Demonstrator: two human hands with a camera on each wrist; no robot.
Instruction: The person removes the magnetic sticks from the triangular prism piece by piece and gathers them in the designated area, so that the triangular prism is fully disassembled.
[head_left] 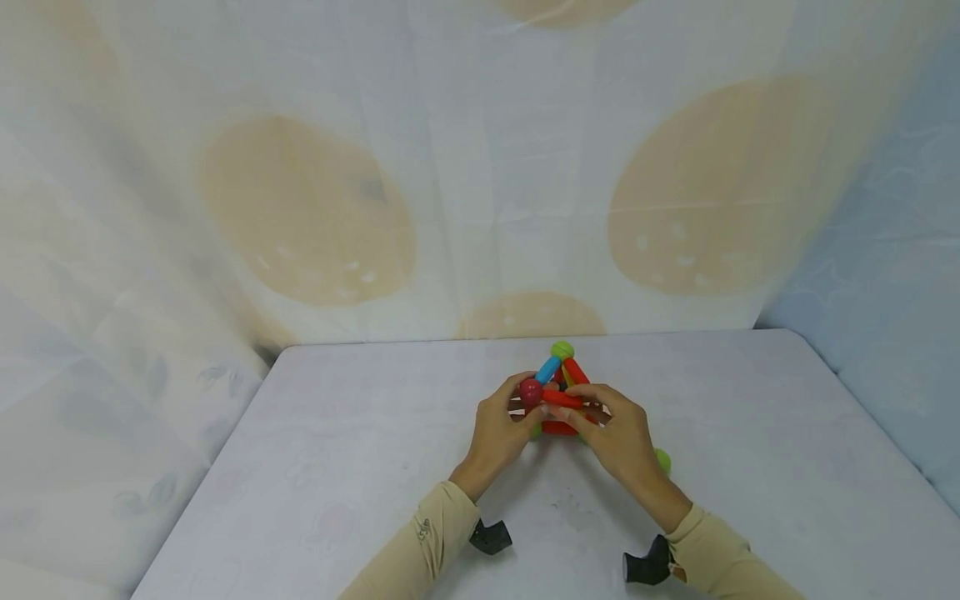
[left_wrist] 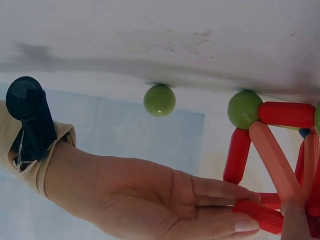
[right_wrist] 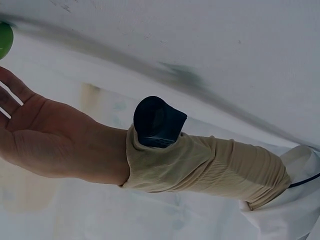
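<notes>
Pale grey table (head_left: 315, 467), backed and flanked by a hanging sheet (head_left: 315, 208) printed with large tan dots; bluish cloth at the right edge; a loose green ball (head_left: 663, 459) on the table just beside the right wrist, seen in the left wrist view hanging apart from the frame (left_wrist: 159, 100); black camera mounts at both cuffs of the tan sleeves (head_left: 427, 542). Rod-and-ball frame (head_left: 558, 392) near table centre, a small pyramid of red rods with one blue rod (head_left: 548, 369) rising to a green top ball (head_left: 562, 350); base corner a green ball (left_wrist: 244, 109) with red rods branching off; lower half of the frame hidden behind both hands in the head view. Left hand (head_left: 498, 429) curled at the frame's left side, fingertips pinching a dark red ball (head_left: 531, 392); thumb side not clear. Right hand (head_left: 618, 433) arched over the front, fingers lightly bent, thumb and forefinger pinching a red rod (head_left: 562, 399) that meets the dark red ball; from the left wrist view, fingers lie nearly straight along a red rod (left_wrist: 257, 215); right wrist view shows only palm heel (right_wrist: 45, 135) and sleeve, fingertips out of frame.
</notes>
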